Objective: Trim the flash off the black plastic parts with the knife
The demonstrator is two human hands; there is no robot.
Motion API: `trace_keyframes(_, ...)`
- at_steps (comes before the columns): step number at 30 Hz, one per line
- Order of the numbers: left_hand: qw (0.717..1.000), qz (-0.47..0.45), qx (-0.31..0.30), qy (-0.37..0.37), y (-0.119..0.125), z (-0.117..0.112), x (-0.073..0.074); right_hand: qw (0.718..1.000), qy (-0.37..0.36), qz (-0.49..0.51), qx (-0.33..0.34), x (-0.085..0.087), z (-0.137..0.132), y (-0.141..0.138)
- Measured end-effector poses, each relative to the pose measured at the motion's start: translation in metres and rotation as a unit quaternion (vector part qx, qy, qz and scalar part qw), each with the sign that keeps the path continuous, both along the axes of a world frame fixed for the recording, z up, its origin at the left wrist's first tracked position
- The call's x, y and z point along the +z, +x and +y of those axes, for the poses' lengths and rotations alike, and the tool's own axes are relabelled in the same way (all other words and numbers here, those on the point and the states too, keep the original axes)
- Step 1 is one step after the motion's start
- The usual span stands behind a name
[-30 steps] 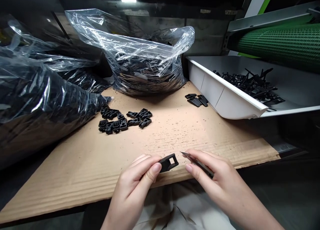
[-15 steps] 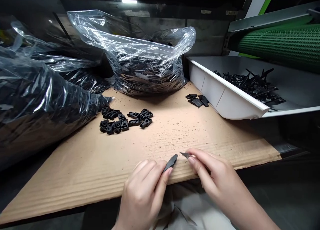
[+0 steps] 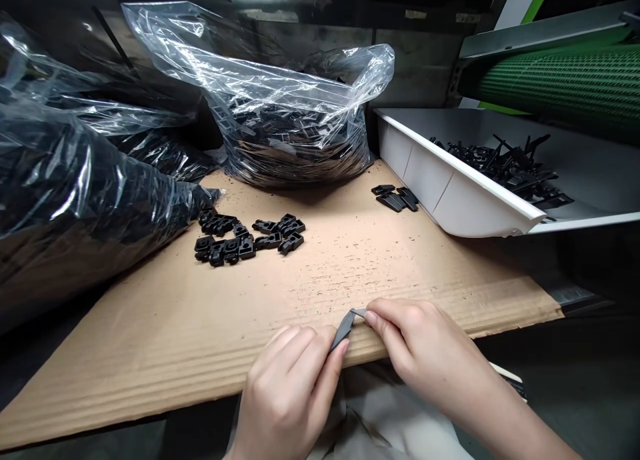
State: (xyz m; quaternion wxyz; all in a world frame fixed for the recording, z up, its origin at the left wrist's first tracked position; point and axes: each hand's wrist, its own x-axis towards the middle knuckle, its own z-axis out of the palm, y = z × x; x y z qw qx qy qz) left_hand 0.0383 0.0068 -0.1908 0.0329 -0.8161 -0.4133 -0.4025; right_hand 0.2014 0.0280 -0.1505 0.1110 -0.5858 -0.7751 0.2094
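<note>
My left hand pinches a small black plastic part edge-on at the near edge of the cardboard sheet. Closed around a thin blade, my right hand has the blade's tip touching the top of the part. The two hands almost meet over the cardboard's front edge.
A pile of several black parts lies mid-left on the cardboard, a few more by the white tray, which holds sprue pieces. Clear bags full of parts stand at the back and left. A green conveyor runs at upper right.
My left hand turned the black part from flat to edge-on. My right hand brought the blade left until its tip met the part.
</note>
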Motion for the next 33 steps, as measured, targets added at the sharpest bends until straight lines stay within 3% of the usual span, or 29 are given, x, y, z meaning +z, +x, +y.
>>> trace_keyframes(6, 1.000, -0.008, -0.008, -0.009, 0.001, 0.001, 0.003, 0.999, -0.026, 0.037, 0.017, 0.004, 0.005, 0.004)
trace_keyframes(11, 1.000, -0.002, 0.006, -0.028, 0.001, 0.000, 0.004, 0.982, -0.089, 0.141, 0.088, 0.008, 0.003, 0.011)
trace_keyframes(18, 0.999, -0.006, 0.004, -0.035, 0.000, 0.001, 0.002, 0.975, -0.066, 0.213, -0.001, 0.005, 0.002, 0.022)
trace_keyframes(25, 0.998, -0.051, -0.022, -0.041, -0.003, 0.001, 0.005, 0.957, -0.048, 0.285, 0.005, -0.001, -0.011, 0.022)
trace_keyframes(29, 0.988, -0.099, -0.054, -0.105, -0.009, -0.003, 0.008, 0.936, -0.026, 0.351, 0.007, -0.005, -0.023, 0.022)
trace_keyframes(33, 0.978, -0.140, -0.048, -0.146, -0.015, -0.004, 0.009, 0.921, -0.009, 0.390, 0.018, -0.007, -0.030, 0.016)
